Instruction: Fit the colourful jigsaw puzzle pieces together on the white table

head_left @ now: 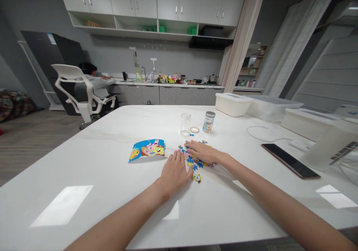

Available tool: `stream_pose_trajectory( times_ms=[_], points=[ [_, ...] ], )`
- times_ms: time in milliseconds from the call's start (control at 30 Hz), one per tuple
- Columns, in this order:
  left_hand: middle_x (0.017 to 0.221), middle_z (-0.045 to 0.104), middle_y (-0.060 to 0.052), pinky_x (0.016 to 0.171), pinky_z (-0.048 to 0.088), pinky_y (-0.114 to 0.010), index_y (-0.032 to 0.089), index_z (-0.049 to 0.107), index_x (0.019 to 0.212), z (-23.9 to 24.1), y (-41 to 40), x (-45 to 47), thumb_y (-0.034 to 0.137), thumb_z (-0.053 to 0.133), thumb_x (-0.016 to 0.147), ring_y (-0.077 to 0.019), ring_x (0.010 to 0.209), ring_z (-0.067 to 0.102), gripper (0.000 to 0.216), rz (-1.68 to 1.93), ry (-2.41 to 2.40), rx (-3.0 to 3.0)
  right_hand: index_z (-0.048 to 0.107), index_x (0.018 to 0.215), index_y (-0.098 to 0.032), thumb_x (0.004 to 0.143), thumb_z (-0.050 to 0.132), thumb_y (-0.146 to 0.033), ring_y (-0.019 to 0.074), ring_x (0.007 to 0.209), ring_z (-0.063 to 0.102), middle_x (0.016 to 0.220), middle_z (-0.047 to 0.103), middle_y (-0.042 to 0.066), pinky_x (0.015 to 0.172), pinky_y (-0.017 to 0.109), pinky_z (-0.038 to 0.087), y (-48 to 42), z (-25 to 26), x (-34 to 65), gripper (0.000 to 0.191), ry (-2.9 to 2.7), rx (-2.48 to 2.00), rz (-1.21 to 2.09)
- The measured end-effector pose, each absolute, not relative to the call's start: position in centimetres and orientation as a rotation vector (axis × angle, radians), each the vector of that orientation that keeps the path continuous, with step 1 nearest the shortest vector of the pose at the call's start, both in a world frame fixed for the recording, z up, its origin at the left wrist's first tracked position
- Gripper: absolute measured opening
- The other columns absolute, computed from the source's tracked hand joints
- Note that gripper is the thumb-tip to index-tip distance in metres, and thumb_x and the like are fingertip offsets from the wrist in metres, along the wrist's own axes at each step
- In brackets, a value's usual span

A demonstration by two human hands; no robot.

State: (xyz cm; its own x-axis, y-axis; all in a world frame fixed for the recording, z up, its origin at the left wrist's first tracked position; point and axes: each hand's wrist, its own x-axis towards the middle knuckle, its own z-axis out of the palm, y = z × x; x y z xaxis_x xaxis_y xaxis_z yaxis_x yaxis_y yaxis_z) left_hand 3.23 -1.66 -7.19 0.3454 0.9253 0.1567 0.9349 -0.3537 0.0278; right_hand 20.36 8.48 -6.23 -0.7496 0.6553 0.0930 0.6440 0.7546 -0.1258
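Observation:
A loose heap of small jigsaw puzzle pieces (198, 163), blue, yellow and pink, lies on the white table (106, 199). My left hand (175, 171) rests flat at the heap's left edge, fingers stretched forward. Over the upper part of the heap, my right hand (205, 152) lies palm down with its fingers out, covering some pieces. One yellow piece (197, 178) sits apart near my left thumb. To the left is a curled picture sheet (148, 148) with cartoon figures. Behind the heap stand an open clear jar (185, 124), a lid (194, 130) and a closed printed jar (209, 122).
A phone (289, 161) and a white cable (268, 137) lie on the right. White lidded boxes (233, 105) line the table's far right. Beyond the table, a person sits on a white office chair (84, 94) by the kitchen counter (167, 83).

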Motion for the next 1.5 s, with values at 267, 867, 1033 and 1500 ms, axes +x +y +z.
stream_pose_trajectory(
  times_ms=[267, 867, 1033, 1500],
  points=[
    [0.150, 0.034, -0.023, 0.113, 0.028, -0.046, 0.002, 0.037, 0.143, -7.7, -0.6, 2.7, 0.055, 0.020, 0.097, -0.0316, 0.140, 0.033, 0.072, -0.359, -1.723, -2.578, 0.052, 0.133, -0.011, 0.099, 0.036, -0.031, 0.0231, 0.140, 0.037, 0.146, 0.046, 0.016, 0.115, 0.041, 0.031, 10.6, -6.2, 21.0, 0.042, -2.603, -1.198, 0.130],
    [0.107, 0.065, -0.011, 0.105, 0.036, -0.047, 0.018, 0.062, 0.097, -5.3, 0.7, 1.6, 0.034, 0.034, 0.100, -0.0237, 0.109, 0.056, 0.033, -0.418, -1.498, -2.608, 0.059, 0.113, -0.016, 0.101, 0.028, -0.030, 0.0207, 0.118, 0.053, 0.120, 0.060, 0.012, 0.105, 0.040, 0.040, 10.4, -7.7, 22.1, 0.036, -2.500, -0.930, 0.285],
    [0.101, 0.062, -0.012, 0.098, 0.042, -0.046, 0.016, 0.063, 0.100, -5.1, 0.5, 2.2, 0.036, 0.036, 0.098, -0.0249, 0.100, 0.056, 0.033, -0.474, -1.584, -2.564, 0.060, 0.114, -0.015, 0.101, 0.028, -0.028, 0.0216, 0.115, 0.056, 0.121, 0.060, 0.014, 0.103, 0.041, 0.043, 9.9, -7.5, 22.2, 0.037, -2.535, -0.948, 0.172],
    [0.136, 0.053, -0.016, 0.114, 0.032, -0.051, 0.014, 0.053, 0.129, -7.0, -1.7, 2.6, 0.037, 0.035, 0.096, -0.0275, 0.132, 0.045, 0.044, -0.531, -1.692, -2.617, 0.059, 0.120, -0.016, 0.100, 0.029, -0.028, 0.0245, 0.123, 0.052, 0.126, 0.061, 0.014, 0.107, 0.047, 0.042, 8.2, -8.1, 21.6, 0.038, -2.300, -1.258, 0.211]
  ],
)
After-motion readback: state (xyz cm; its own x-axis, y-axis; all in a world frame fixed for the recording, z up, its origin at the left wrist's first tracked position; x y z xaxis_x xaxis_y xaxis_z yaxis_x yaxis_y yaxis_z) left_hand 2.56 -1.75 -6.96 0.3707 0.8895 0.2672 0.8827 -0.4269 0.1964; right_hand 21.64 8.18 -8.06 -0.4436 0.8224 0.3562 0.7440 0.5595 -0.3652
